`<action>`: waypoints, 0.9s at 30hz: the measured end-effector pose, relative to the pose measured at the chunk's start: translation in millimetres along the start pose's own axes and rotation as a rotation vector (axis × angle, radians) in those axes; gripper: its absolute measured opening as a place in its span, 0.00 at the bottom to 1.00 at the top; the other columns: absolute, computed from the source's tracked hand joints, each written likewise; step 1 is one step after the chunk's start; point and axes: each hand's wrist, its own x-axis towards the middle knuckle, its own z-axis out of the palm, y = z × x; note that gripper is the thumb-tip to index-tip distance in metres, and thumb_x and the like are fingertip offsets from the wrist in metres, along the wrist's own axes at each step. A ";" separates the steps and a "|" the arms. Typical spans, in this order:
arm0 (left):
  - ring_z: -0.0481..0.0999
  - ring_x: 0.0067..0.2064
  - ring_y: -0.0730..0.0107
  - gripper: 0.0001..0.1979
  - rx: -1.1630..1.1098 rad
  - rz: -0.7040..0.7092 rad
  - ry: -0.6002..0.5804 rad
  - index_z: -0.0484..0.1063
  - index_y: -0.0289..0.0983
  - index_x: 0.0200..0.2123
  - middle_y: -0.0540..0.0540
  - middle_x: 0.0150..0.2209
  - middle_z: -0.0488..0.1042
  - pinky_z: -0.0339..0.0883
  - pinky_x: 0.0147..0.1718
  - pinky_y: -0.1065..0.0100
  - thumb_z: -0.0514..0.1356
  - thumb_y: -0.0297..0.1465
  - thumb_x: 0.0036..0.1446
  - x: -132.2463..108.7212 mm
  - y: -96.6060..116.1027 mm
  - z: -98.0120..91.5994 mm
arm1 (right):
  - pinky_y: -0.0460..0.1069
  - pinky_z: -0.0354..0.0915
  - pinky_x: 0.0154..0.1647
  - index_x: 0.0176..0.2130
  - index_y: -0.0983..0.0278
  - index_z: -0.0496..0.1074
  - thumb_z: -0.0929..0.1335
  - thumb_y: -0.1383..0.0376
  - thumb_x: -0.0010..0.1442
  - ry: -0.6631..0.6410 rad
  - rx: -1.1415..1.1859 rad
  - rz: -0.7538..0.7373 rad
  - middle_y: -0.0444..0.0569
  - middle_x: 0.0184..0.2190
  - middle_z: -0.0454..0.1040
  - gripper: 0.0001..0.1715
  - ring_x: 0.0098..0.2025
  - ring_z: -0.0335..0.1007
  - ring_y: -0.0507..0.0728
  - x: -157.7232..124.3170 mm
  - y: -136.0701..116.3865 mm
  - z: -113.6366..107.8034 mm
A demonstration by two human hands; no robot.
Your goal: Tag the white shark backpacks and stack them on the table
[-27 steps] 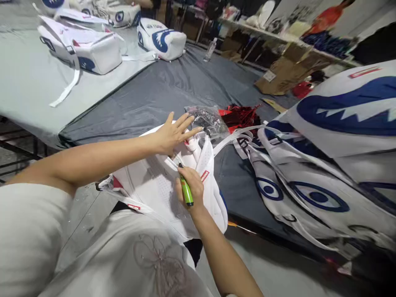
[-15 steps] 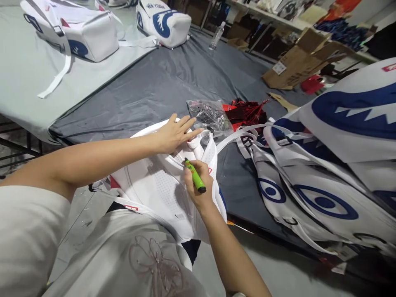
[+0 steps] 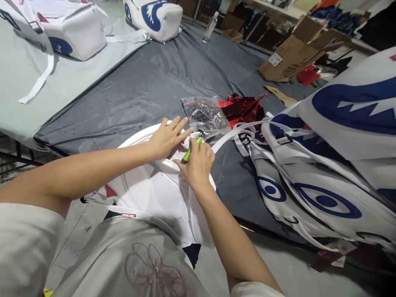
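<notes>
A white backpack (image 3: pixel 154 194) lies back-up at the near edge of the dark grey table cover, its mesh panel facing me. My left hand (image 3: pixel 167 138) rests flat on its top, fingers stretched out near a small white loop. My right hand (image 3: pixel 196 163) is closed round a green lighter (image 3: pixel 190 150), whose black tip points up and away toward that loop. A white strap (image 3: pixel 235 134) runs from the backpack's top to the right.
A clear plastic bag of small parts (image 3: pixel 206 113) and a heap of red tags (image 3: pixel 244 109) lie just beyond my hands. A pile of white-and-blue backpacks (image 3: pixel 324 165) fills the right. More backpacks (image 3: pixel 71 33) sit far left; cardboard boxes (image 3: pixel 293 53) behind.
My right hand has turned the green lighter over and carried it up to the backpack's top, beside my left fingers. The left hand stayed flat in place.
</notes>
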 end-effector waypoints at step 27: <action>0.49 0.70 0.44 0.48 -0.038 -0.241 -0.057 0.42 0.42 0.72 0.34 0.73 0.38 0.61 0.57 0.50 0.66 0.33 0.55 -0.7 0.1 -8.6 | 0.70 0.50 0.64 0.68 0.66 0.52 0.70 0.69 0.57 -0.117 0.071 -0.028 0.68 0.66 0.56 0.45 0.71 0.41 0.74 3.8 3.0 5.1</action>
